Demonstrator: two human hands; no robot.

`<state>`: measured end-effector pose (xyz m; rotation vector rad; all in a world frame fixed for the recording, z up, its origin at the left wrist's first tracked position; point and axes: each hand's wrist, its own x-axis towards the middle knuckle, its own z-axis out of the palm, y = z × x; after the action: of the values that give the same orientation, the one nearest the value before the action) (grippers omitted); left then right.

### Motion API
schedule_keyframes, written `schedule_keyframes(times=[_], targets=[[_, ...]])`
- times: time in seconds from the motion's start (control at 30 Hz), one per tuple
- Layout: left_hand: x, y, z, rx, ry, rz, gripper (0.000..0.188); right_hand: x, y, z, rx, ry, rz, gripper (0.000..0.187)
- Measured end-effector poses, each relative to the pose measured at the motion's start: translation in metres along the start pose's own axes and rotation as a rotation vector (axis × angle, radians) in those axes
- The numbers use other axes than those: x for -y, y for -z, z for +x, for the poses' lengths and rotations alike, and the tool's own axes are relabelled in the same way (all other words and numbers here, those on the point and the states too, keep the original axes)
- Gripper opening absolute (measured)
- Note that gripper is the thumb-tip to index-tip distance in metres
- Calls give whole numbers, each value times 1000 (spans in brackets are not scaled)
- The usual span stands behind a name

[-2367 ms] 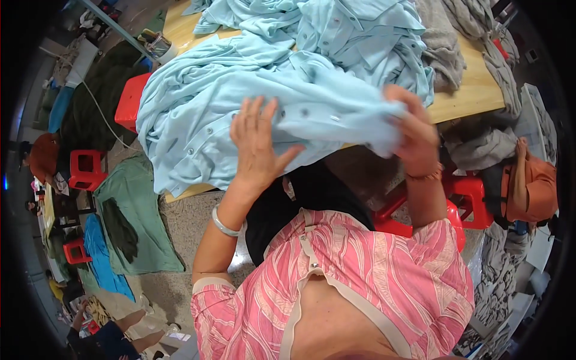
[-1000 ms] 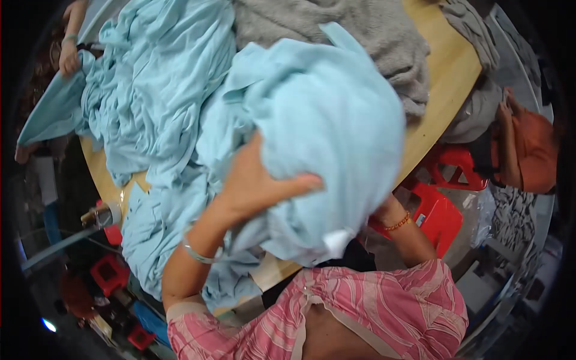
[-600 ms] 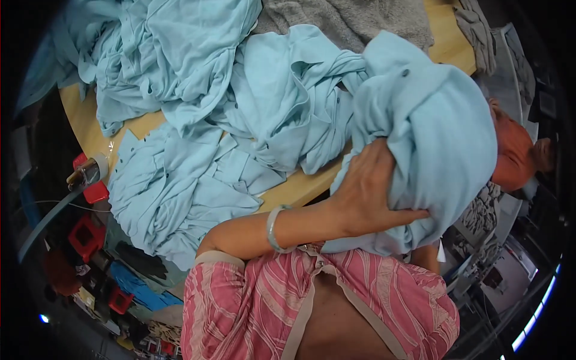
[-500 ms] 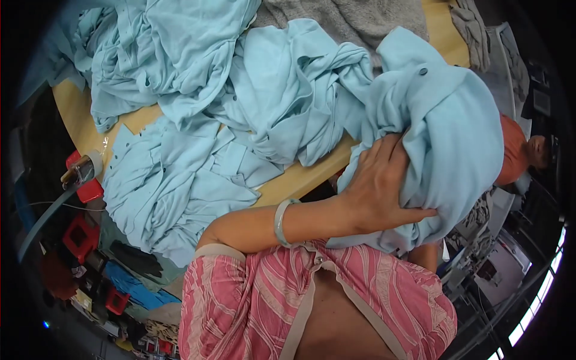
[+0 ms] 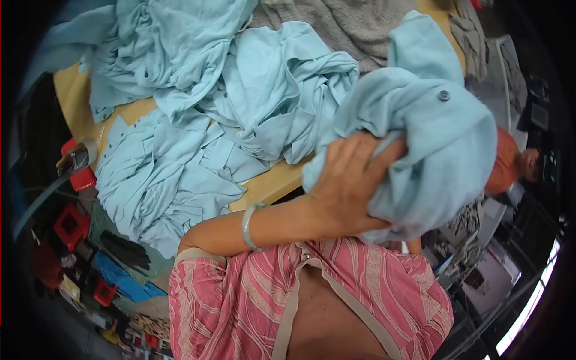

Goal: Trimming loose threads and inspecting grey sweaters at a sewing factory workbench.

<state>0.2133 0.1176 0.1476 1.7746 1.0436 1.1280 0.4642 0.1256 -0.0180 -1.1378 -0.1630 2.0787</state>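
My left hand [image 5: 348, 180] is pressed flat against the near side of a bunched light blue garment [image 5: 432, 138] with a dark button on it. I hold this bundle up at the right, off the edge of the wooden table [image 5: 270, 187]. A pale bangle sits on my left wrist. My right hand is hidden behind or under the bundle. More light blue garments [image 5: 240, 90] lie heaped across the table to the left of the bundle, some hanging over its near edge.
Grey cloth [image 5: 342, 24] lies at the far side of the table. A person in an orange top [image 5: 507, 165] is at the right, beyond the bundle. Red stools [image 5: 69, 222] and blue and dark fabric pieces lie on the floor at the left.
The bundle has swung from over the table to the right, past its edge. My left hand stays pressed on it, and my right arm has dropped out of sight.
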Motion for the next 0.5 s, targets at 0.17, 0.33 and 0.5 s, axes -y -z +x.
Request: schedule_keyframes(times=[0.17, 0.33, 0.5], targets=[[68, 2, -15, -257, 343, 521, 98, 20, -10, 56, 74, -140, 21, 59], [80, 27, -21, -350, 677, 917, 99, 44, -43, 53, 166, -141, -285, 63], [78, -21, -6, -259, 718, -108, 105, 60, 41, 70, 158, -432, 322, 61]])
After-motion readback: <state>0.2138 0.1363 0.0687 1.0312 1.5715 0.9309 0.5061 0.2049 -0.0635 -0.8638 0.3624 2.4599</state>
